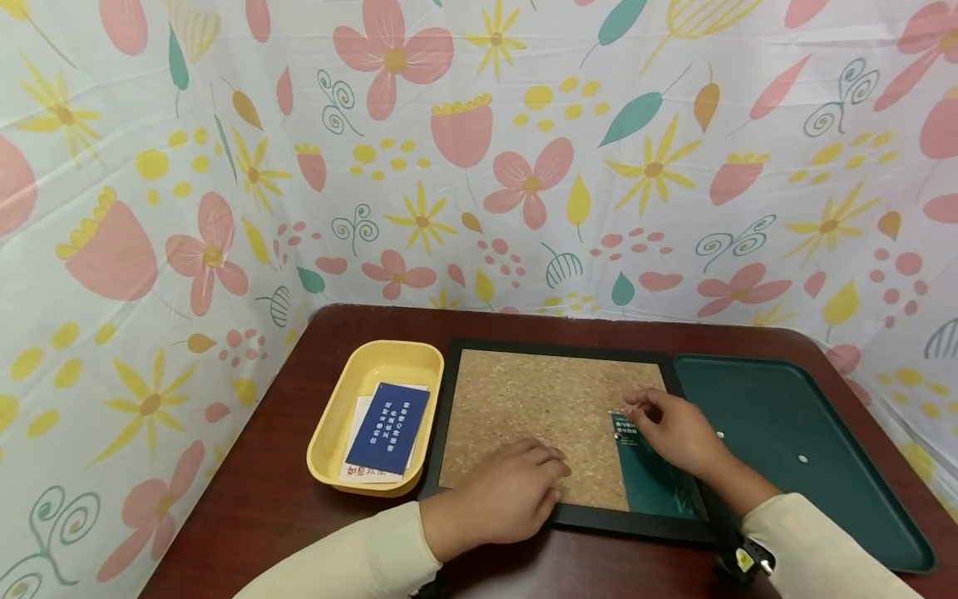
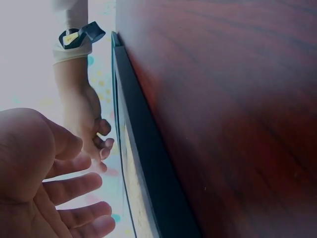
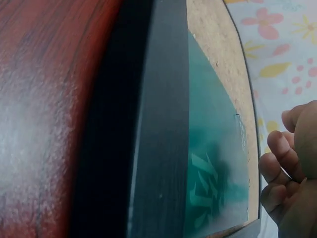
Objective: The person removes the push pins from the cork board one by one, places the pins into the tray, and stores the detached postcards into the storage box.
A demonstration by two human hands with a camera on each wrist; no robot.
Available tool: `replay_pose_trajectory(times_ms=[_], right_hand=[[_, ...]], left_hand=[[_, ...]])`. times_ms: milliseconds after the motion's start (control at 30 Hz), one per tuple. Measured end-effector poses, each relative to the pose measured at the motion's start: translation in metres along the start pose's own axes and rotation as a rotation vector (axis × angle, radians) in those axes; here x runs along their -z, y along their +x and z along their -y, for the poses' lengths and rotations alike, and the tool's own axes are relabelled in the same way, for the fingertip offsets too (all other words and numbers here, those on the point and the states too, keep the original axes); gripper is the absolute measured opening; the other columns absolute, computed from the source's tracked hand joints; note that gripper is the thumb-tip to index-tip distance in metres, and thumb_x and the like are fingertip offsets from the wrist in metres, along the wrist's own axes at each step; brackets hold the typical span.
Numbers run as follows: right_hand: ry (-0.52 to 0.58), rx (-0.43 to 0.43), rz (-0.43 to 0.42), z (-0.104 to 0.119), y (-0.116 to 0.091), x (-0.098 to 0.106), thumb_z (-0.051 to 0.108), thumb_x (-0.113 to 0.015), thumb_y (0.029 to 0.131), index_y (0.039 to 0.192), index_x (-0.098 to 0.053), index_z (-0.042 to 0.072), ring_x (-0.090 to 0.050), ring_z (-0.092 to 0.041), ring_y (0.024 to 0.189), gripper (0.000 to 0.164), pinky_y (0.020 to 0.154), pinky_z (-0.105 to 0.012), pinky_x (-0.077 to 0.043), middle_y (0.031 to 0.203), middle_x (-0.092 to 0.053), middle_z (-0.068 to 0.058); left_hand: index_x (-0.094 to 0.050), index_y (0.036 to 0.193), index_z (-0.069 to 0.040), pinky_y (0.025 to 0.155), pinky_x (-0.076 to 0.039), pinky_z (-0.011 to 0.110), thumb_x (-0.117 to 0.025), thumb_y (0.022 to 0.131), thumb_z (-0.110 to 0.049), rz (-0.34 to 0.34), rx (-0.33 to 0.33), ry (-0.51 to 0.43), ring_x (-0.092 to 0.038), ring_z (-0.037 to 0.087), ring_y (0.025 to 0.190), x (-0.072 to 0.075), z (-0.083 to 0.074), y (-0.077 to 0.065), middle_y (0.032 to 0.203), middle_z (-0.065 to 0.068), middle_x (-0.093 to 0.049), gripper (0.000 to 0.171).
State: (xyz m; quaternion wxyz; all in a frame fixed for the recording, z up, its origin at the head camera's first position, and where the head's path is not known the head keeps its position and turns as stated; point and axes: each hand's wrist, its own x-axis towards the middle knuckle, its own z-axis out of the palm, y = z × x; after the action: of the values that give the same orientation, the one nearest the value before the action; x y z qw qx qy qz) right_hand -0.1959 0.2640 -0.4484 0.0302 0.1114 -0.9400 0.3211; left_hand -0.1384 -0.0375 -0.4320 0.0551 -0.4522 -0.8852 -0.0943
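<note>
A cork board [image 1: 542, 399] in a black frame lies on the table. Along its right side is a dark green card [image 1: 651, 478] with white writing, also seen at close range in the right wrist view. My right hand [image 1: 677, 433] is over the card's upper part, fingers loosely bent with nothing visible between them. Something small like a pin [image 3: 237, 114] stands at the card's edge in the right wrist view. My left hand [image 1: 516, 491] lies over the frame's near edge, fingers relaxed and reaching over the cork; the left wrist view shows them apart and holding nothing.
Left of the board stands a yellow tray [image 1: 329, 453], with a blue card [image 1: 387, 428] and a white card [image 1: 359, 416] inside. A green tray [image 1: 831, 499] on the right bears small white dots [image 1: 802, 458]. Behind the table hangs a flowered cloth [image 1: 479, 166].
</note>
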Motion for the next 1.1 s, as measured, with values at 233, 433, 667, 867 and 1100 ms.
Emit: replay_pose_trajectory(times_ms=[233, 433, 667, 867, 1100], right_hand=[[-0.16, 0.059, 0.047, 0.0, -0.002, -0.002, 0.026, -0.066, 0.102, 0.118, -0.07, 0.008, -0.047, -0.01, 0.06, 0.025, 0.054, -0.031, -0.037, 0.08, -0.059, 0.009], [-0.205, 0.09, 0.092, 0.0, -0.004, -0.002, 0.027, -0.07, 0.098, 0.114, -0.071, 0.012, -0.047, -0.006, 0.057, 0.022, 0.055, -0.03, -0.039, 0.076, -0.056, 0.012], [-0.217, 0.097, 0.099, 0.0, -0.006, -0.004, 0.029, -0.073, 0.097, 0.112, -0.072, 0.014, -0.046, -0.006, 0.056, 0.021, 0.054, -0.03, -0.039, 0.073, -0.054, 0.012], [-0.226, 0.095, 0.107, 0.0, -0.006, -0.007, 0.027, -0.075, 0.095, 0.108, -0.072, 0.016, -0.049, -0.003, 0.058, 0.018, 0.054, -0.029, -0.042, 0.075, -0.057, 0.014], [-0.241, 0.093, 0.115, 0.002, -0.007, -0.007, 0.027, -0.076, 0.094, 0.106, -0.073, 0.016, -0.05, -0.003, 0.059, 0.017, 0.054, -0.029, -0.042, 0.076, -0.057, 0.014]], left_hand=[[-0.067, 0.13, -0.02, 0.106, -0.043, 0.031, -0.058, 0.105, -0.031, 0.041, -0.041, 0.031, -0.055, 0.012, 0.126, -0.004, -0.009, 0.005, 0.135, -0.005, -0.062, 0.029], [-0.065, 0.135, -0.022, 0.109, -0.039, 0.027, -0.053, 0.107, -0.033, 0.073, -0.086, 0.049, -0.051, 0.011, 0.131, -0.009, -0.015, 0.008, 0.14, -0.006, -0.059, 0.032], [-0.064, 0.136, -0.024, 0.112, -0.036, 0.028, -0.051, 0.107, -0.036, 0.07, -0.114, 0.081, -0.05, 0.011, 0.133, -0.015, -0.02, 0.012, 0.143, -0.007, -0.057, 0.034], [-0.064, 0.135, -0.025, 0.113, -0.034, 0.027, -0.052, 0.107, -0.037, 0.07, -0.15, 0.095, -0.05, 0.01, 0.131, -0.019, -0.023, 0.014, 0.142, -0.007, -0.057, 0.033], [-0.062, 0.139, -0.026, 0.115, -0.03, 0.027, -0.05, 0.107, -0.039, 0.096, -0.167, 0.086, -0.048, 0.01, 0.133, -0.023, -0.028, 0.019, 0.143, -0.008, -0.056, 0.036]])
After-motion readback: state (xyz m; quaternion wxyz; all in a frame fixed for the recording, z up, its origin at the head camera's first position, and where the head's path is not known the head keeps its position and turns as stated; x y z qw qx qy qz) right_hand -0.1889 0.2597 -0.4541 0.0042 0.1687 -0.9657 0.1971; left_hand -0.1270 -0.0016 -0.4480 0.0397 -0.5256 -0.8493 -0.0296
